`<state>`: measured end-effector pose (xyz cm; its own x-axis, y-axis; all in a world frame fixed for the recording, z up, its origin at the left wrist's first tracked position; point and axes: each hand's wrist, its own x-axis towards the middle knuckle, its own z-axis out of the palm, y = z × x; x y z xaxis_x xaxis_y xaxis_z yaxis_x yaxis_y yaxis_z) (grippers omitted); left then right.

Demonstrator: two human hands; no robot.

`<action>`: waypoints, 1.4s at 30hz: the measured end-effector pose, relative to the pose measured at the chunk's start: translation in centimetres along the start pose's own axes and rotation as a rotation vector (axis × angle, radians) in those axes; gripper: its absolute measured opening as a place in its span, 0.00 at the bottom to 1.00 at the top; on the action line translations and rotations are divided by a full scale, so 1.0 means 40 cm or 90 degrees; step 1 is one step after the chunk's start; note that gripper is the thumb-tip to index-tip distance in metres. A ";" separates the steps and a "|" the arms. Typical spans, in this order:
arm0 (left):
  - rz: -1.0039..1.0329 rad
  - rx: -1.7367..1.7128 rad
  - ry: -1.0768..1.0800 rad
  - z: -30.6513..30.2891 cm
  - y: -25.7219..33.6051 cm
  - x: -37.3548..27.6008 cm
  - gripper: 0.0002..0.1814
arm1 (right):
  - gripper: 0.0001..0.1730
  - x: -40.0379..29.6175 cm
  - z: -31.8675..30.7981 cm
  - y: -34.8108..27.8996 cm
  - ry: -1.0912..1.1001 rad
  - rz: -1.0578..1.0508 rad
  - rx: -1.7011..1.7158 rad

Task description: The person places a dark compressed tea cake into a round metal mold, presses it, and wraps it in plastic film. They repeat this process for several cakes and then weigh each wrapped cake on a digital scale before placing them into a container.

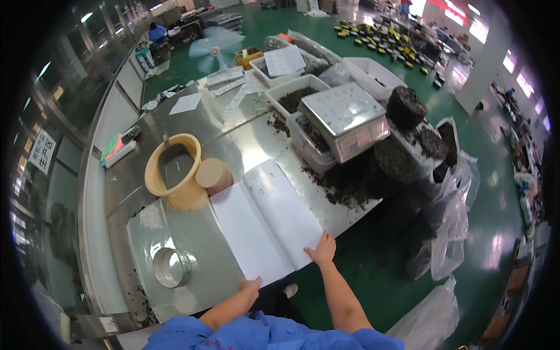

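A large white booklet (267, 223) lies opened out in front of me, its near edge reaching past the metal table's edge. Its left page looks blank; small printing shows near the top of the right page. My left hand (250, 284) pinches the lower left corner. At the right edge, my right hand (323, 249) grips the page with its thumb on top. Left of the booklet, a metal ring (171, 267) stands on a clear plastic sheet (201, 249). Beyond it are a stack of round tan discs (214, 175) and a yellow plastic tub (175, 192).
A digital scale (343, 116) rests tilted on a plastic bin (302, 148) of dark soil. Loose soil (350, 192) covers the table's right edge. Black soil blocks (406, 108) and plastic bags (446, 232) stand at right. A fan (214, 51) stands beyond the table.
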<state>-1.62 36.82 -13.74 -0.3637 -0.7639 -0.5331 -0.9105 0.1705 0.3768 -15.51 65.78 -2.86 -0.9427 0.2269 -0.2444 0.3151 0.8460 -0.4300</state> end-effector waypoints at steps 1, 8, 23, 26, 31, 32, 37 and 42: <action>0.005 -0.018 -0.038 -0.015 0.003 0.002 0.38 | 0.67 0.015 -0.008 0.005 -0.014 0.018 -0.008; -0.098 -0.259 -0.438 -0.159 0.070 -0.005 0.22 | 0.69 0.067 -0.017 0.011 -0.136 0.091 -0.016; 0.049 -0.261 -0.247 -0.103 0.105 -0.082 0.25 | 0.64 0.209 -0.016 0.065 -0.288 -0.022 -0.080; 0.082 -0.265 -0.207 -0.119 0.127 -0.143 0.23 | 0.54 0.299 0.049 0.104 -0.200 -0.150 0.055; 0.106 -0.216 -0.086 -0.061 0.070 -0.148 0.21 | 0.49 0.418 0.136 -0.009 -0.161 -0.142 0.322; 0.161 -0.241 -0.081 -0.064 0.083 -0.165 0.21 | 0.49 0.443 0.168 -0.008 -0.141 -0.129 0.373; 0.163 -0.292 -0.098 -0.093 0.092 -0.266 0.21 | 0.43 0.424 0.147 -0.063 -0.175 -0.030 0.415; 0.135 -0.337 -0.099 -0.091 -0.003 -0.287 0.18 | 0.43 0.331 0.098 -0.129 -0.268 0.045 0.508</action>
<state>3.37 43.29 -4.92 -0.5884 -0.6399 -0.4943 -0.6071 -0.0542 0.7928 -29.19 62.53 -7.29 -0.8498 -0.0632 -0.5233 0.5005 0.2146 -0.8387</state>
